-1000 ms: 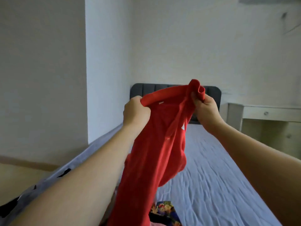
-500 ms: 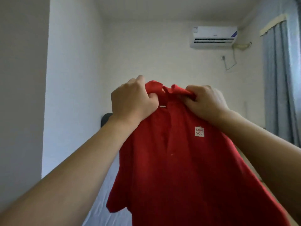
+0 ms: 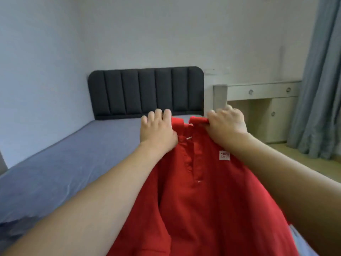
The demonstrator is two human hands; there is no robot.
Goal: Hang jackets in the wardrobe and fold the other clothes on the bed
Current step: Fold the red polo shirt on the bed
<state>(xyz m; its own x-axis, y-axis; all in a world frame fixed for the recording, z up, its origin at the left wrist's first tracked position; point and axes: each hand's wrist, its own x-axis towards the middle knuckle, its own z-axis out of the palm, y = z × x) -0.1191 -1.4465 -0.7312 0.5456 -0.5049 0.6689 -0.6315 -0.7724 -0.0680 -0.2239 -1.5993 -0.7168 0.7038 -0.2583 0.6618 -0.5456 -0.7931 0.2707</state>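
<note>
Two hands work the shirt (image 3: 212,200): my left hand (image 3: 156,130) pinches one collar side, fingers spread; my right hand (image 3: 226,123) clamps the other. I judge this spreads the garment flat over the bed (image 3: 73,163) for folding. Beyond: headboard (image 3: 145,91), desk (image 3: 258,97), curtain (image 3: 321,89).

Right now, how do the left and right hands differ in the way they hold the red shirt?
The left hand lies over the red shirt with its fingers spread and pointing up past the collar, while the right hand has its fingers curled over the collar edge in a closed grip. The left hand sits over the blue bed; the right hand is in front of the pale desk. Both hold the shirt at its collar, front facing up.
</note>
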